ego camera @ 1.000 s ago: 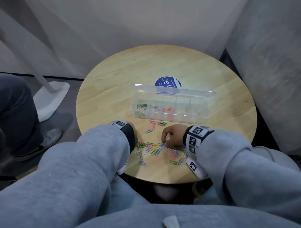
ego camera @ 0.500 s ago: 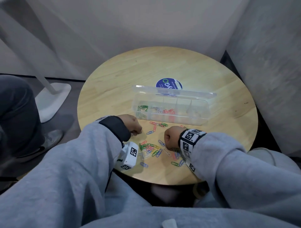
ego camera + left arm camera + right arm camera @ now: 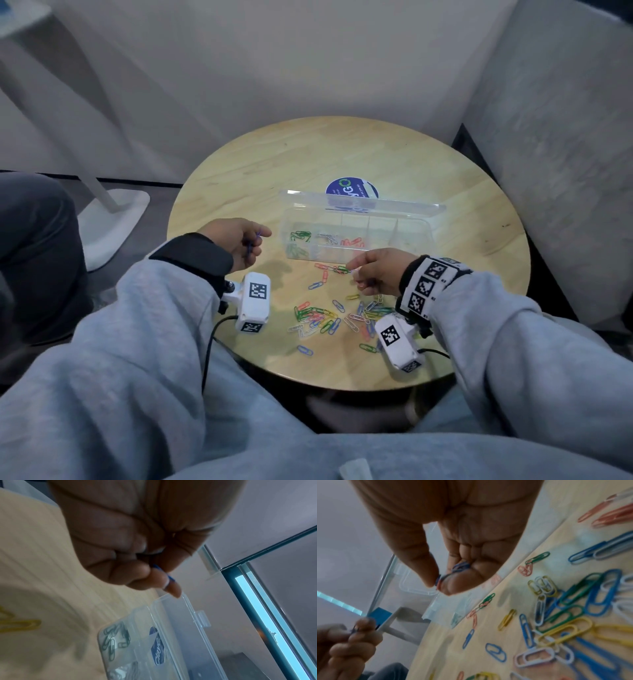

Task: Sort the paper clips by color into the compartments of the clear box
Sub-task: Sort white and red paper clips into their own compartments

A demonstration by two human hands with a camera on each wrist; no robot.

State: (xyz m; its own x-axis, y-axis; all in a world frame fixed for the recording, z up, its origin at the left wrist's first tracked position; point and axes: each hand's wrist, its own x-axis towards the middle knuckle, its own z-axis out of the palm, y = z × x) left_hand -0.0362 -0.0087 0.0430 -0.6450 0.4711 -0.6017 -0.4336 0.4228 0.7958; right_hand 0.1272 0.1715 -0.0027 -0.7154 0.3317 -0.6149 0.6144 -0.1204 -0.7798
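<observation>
Head view shows the clips [image 3: 329,317] you are sorting lying mostly loose in a mixed pile on the table [image 3: 239,171], just below and between your two raised hands. Your left hand [image 3: 239,245] is curled and pinches blue clips [image 3: 255,240] between thumb and fingertips, held off the table just left of the box [image 3: 424,240]. The left wrist view confirms that pinch: a blue clip [image 3: 169,578] pokes out between the fingers [image 3: 137,572], with the box's corner just beyond them. Your right hand [image 3: 376,270] is also curled, in front of the box's near wall; the right wrist view shows it pinching several blue clips [image 3: 453,570] between thumb and forefinger, some bunched against the palm. A short chain of red and green clips [image 3: 334,268] lies just beyond your right fingertips, against the box's front. The box stands open past both hands, lid upright at the back; green clips [image 3: 299,236] sit in its left compartments, pale ones [image 3: 327,237] in the next, red ones [image 3: 352,242] beside those. A round blue sticker [image 3: 351,188] shows behind the lid.
</observation>
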